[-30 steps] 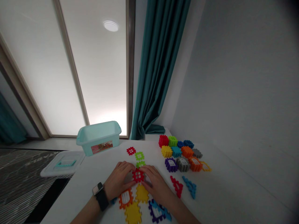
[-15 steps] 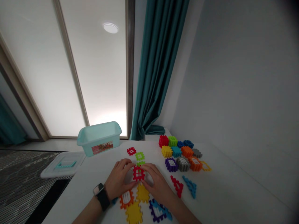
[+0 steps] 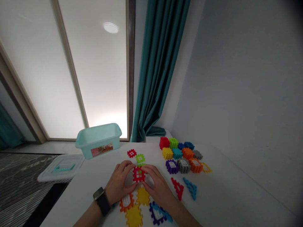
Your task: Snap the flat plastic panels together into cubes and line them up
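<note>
Between my two hands is a red window-pattern building tile (image 3: pixel 139 174) with notched edges. My left hand (image 3: pixel 121 180) grips its left side, thumb at the lower corner and fingers at the upper one. My right hand (image 3: pixel 156 183) grips the right side in the same way. Behind it lie a green window tile (image 3: pixel 140 158) and a smaller red window tile (image 3: pixel 132 153); another green piece is partly covered. Nearer to me are a yellow tile (image 3: pixel 143 196), a second yellow tile (image 3: pixel 133 216), an orange frame tile (image 3: pixel 126 202) and a purple frame tile (image 3: pixel 157 215) with a blue piece over it.
Stacks of coloured tiles, such as the red stack (image 3: pixel 164 143) and grey stack (image 3: pixel 183 165), stand at the right. A red triangle piece (image 3: pixel 177 188) and blue triangle piece (image 3: pixel 190 188) lie before them. A mint bin (image 3: pixel 99 142) and its clear lid (image 3: pixel 59 167) are at the left.
The whole view has shifted slightly, so everything sits a little further left. Both hands keep their grip on the red tile, with no clear movement against the table.
</note>
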Demonstrator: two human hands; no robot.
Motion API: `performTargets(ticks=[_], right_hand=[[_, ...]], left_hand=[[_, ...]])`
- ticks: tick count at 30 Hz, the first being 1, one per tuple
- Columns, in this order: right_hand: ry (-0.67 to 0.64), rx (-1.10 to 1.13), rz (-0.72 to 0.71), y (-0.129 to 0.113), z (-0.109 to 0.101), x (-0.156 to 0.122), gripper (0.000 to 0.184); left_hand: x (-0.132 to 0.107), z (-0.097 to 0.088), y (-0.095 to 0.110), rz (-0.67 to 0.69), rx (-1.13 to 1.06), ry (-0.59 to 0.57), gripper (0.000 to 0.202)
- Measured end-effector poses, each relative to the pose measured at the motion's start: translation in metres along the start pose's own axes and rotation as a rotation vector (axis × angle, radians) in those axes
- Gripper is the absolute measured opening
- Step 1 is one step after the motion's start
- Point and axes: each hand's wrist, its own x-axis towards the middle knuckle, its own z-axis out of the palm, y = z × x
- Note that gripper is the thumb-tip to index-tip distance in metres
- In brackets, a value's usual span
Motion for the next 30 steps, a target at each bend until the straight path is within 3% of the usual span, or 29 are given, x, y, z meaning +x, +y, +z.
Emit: performTargets(ticks=[8, 14, 30], right_hand=[[0.01, 0.033, 0.056, -0.0045, -0.0012, -0.0015, 0.06], [0.02, 0.012, 0.044, -0.0052, -0.005, -0.0019, 0.055], [0.071, -0.063, -0.031, -0.0057, -0.0035, -0.0032, 0.038]], left_hand=[[-0.0002, 0.0018, -0.0057, 0.04, 0.0, 0.059, 0.058], [0.0003, -0.002, 0.0003, 0.056, -0.001, 0.113, 0.054], [0.0011, -0.0038, 0.0021, 0.04, -0.006, 0.117, 0.053]])
